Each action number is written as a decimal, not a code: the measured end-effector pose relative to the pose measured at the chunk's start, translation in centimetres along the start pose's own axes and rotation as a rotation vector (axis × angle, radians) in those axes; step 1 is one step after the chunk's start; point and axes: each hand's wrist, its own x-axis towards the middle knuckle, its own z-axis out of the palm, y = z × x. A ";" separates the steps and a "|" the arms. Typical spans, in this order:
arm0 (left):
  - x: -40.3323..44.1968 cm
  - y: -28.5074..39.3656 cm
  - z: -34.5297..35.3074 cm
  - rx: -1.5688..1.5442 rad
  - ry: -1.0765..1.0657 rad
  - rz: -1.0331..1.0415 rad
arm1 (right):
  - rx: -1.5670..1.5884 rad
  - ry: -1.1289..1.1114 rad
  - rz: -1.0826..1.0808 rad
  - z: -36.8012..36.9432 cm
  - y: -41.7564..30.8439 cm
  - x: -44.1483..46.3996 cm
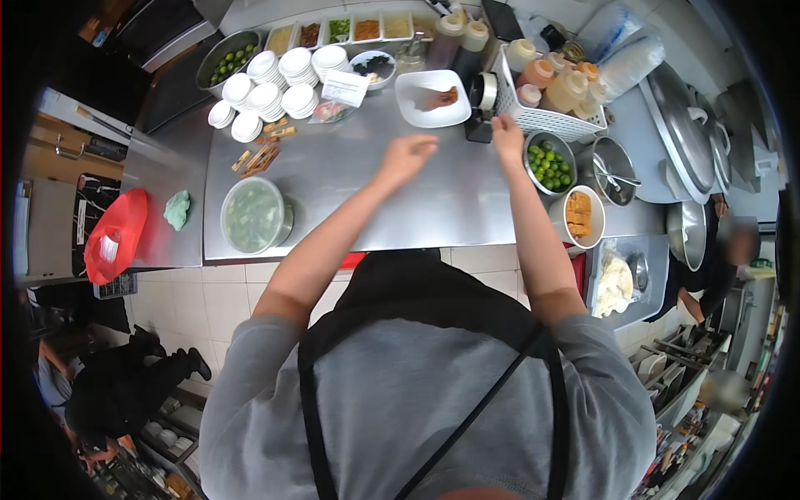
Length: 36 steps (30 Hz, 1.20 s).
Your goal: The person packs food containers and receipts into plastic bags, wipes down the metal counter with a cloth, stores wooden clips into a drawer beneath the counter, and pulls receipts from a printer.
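Observation:
My left hand (408, 158) hovers over the steel counter, fingers partly stretched to the right, with nothing visible in it. Just above it stands a white square bowl (408, 112) with a reddish-brown piece of food (443, 99) inside. My right hand (507, 140) is beside a black tape dispenser (477, 131) that carries a pale roll (483, 92). Its fingertips are pinched together; what lies between them, if anything, is too small to make out. Close to its right is a metal bowl of green limes (550, 165).
A lidded round tub (257, 215) stands left on the counter (333, 179). Stacked white lidded cups (267, 98) and a topping tray (337, 31) are behind. On the right are a basket of bottles (550, 125), a tub of orange-brown food (578, 215) and a utensil bowl (612, 171). Other people are nearby.

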 end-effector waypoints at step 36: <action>-8.2 1.1 -19.9 -0.715 0.660 -0.156 | 0.472 -1.064 0.016 0.4 -10.9 -17.2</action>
